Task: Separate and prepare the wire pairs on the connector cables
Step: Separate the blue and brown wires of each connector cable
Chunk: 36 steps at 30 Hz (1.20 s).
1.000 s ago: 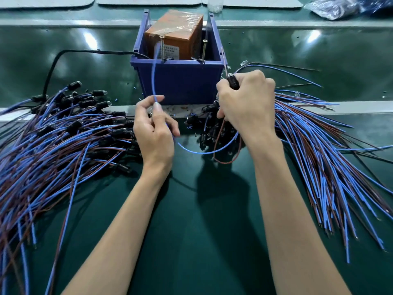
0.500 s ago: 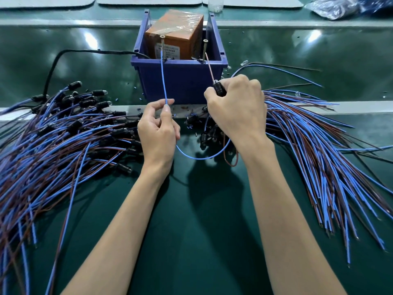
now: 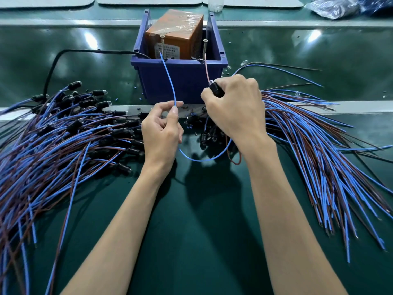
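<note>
Two wires rise to the bin [image 3: 180,81]: the left hand [image 3: 161,135] pinches the blue wire [image 3: 170,81], the right hand [image 3: 236,109] curls round the connector [image 3: 215,90] beside it, brown wire [image 3: 206,69] reaching the rim

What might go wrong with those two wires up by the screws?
The thin blue wire, pinched by the left hand, bends toward the left screw, so its tip may slip past it. The brown wire from the black connector in the right hand might miss the right screw too. The slack hanging between the hands could snag the pile underneath.
</note>
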Tool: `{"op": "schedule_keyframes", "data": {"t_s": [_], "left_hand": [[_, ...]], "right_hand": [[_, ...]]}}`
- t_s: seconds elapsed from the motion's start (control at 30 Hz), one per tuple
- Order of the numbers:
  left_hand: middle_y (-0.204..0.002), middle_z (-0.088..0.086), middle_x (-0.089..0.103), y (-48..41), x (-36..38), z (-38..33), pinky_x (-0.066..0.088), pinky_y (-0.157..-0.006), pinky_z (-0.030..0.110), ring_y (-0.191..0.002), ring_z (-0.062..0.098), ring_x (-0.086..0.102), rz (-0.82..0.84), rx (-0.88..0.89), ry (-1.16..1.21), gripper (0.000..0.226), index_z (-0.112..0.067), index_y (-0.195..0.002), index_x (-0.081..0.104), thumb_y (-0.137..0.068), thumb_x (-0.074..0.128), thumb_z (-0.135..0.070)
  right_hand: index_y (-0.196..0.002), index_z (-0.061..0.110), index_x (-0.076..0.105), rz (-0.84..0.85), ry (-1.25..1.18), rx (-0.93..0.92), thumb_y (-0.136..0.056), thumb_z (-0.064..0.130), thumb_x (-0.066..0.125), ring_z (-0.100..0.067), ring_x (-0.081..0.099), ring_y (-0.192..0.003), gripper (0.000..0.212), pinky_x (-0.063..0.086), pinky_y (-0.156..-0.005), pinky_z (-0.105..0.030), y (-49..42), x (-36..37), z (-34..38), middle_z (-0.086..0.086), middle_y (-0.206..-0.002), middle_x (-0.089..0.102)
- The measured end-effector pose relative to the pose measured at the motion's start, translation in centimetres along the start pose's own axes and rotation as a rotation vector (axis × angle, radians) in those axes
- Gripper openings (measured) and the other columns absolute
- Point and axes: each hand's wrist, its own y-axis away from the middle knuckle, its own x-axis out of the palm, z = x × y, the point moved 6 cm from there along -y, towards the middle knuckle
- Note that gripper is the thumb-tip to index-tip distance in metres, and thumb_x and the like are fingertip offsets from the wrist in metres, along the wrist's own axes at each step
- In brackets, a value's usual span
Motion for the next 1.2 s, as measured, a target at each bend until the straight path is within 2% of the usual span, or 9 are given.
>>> {"op": "schedule_keyframes", "data": {"t_s": [0.3, 0.43, 0.57, 0.8, 0.93, 1.0, 1.07, 1.13, 1.2], "left_hand": [[-0.034, -0.008, 0.037, 0.1, 0.2, 0.0, 0.027, -0.040, 0.014, -0.032, 0.004, 0.030, 0.032, 0.001, -0.005, 0.017, -0.015, -0.092, 0.061, -0.098, 0.047, -0.010], [-0.036, -0.010, 0.039, 0.1, 0.3, -0.1, 0.027, -0.039, 0.014, -0.033, 0.003, 0.031, 0.052, 0.015, -0.015, 0.015, -0.016, -0.089, 0.062, -0.095, 0.049, -0.013], [-0.035, -0.011, 0.037, 0.1, 0.4, 0.1, 0.026, -0.039, 0.014, -0.032, 0.003, 0.029, 0.066, 0.008, 0.014, 0.017, -0.015, -0.090, 0.061, -0.097, 0.047, -0.009], [-0.034, -0.009, 0.037, 0.1, 0.4, 0.1, 0.026, -0.039, 0.015, -0.032, 0.003, 0.029, 0.080, 0.003, 0.021, 0.018, -0.016, -0.089, 0.061, -0.097, 0.047, -0.008], [-0.038, -0.011, 0.049, 0.3, 0.5, 0.0, 0.027, -0.039, 0.014, -0.031, 0.003, 0.033, 0.100, 0.006, 0.032, 0.019, -0.016, -0.087, 0.061, -0.096, 0.048, -0.007], [-0.040, -0.010, 0.051, 0.3, 0.6, -0.2, 0.028, -0.038, 0.015, -0.032, 0.003, 0.034, 0.117, 0.014, 0.063, 0.018, -0.015, -0.085, 0.063, -0.095, 0.048, -0.012], [-0.038, -0.005, 0.046, 0.3, 0.6, -0.1, 0.027, -0.038, 0.017, -0.032, 0.007, 0.033, 0.129, -0.005, 0.128, 0.027, -0.019, -0.081, 0.066, -0.094, 0.044, -0.025], [-0.040, -0.001, 0.048, 0.2, 0.6, 0.1, 0.027, -0.038, 0.020, -0.034, 0.012, 0.036, 0.133, -0.071, 0.206, 0.041, -0.023, -0.074, 0.071, -0.092, 0.038, -0.039], [-0.044, -0.001, 0.053, 0.2, 0.6, 0.1, 0.029, -0.038, 0.019, -0.036, 0.011, 0.041, 0.151, -0.094, 0.248, 0.048, -0.027, -0.072, 0.074, -0.093, 0.034, -0.045]], "right_hand": [[-0.051, 0.016, 0.033, 0.007, -0.014, -0.007, -0.085, 0.032, 0.055, -0.031, 0.039, -0.073, 0.044, 0.023, -0.060, -0.030, -0.1, 0.0, 0.0, -0.001, -0.059, 0.037], [-0.051, 0.020, 0.032, 0.006, -0.011, -0.014, -0.085, 0.033, 0.055, -0.028, 0.039, -0.074, 0.043, 0.024, -0.061, -0.029, -0.1, 0.0, 0.0, -0.006, -0.067, 0.046], [-0.049, 0.016, 0.032, 0.005, -0.007, -0.016, -0.084, 0.032, 0.056, -0.030, 0.038, -0.070, 0.045, 0.021, -0.058, -0.031, 0.0, -0.1, 0.2, 0.002, -0.055, 0.035], [-0.049, 0.015, 0.032, 0.018, -0.004, 0.002, -0.084, 0.032, 0.056, -0.031, 0.038, -0.071, 0.045, 0.022, -0.059, -0.031, 0.1, 0.0, 0.2, 0.001, -0.055, 0.034], [-0.048, 0.015, 0.031, 0.039, -0.038, -0.017, -0.084, 0.029, 0.056, -0.029, 0.035, -0.066, 0.046, 0.022, -0.058, -0.031, 0.0, -0.2, 0.4, -0.001, -0.053, 0.032], [-0.047, 0.013, 0.036, 0.105, -0.104, -0.067, -0.082, 0.025, 0.057, -0.027, 0.035, -0.060, 0.042, 0.027, -0.055, -0.032, -0.2, -0.3, 0.8, -0.004, -0.049, 0.035], [-0.051, 0.010, 0.052, 0.275, -0.136, -0.121, -0.082, 0.022, 0.056, -0.020, 0.045, -0.051, 0.034, 0.038, -0.052, -0.030, 0.1, 0.1, 1.4, -0.009, -0.047, 0.051], [-0.051, 0.019, 0.062, 0.483, -0.112, -0.162, -0.084, 0.024, 0.057, -0.007, 0.051, -0.045, 0.033, 0.040, -0.047, -0.019, 0.9, 0.8, 1.9, -0.001, -0.050, 0.063], [-0.052, 0.028, 0.064, 0.590, -0.065, -0.183, -0.086, 0.032, 0.059, -0.005, 0.050, -0.045, 0.035, 0.037, -0.044, -0.015, 1.4, 1.1, 2.2, 0.001, -0.053, 0.065]]}}
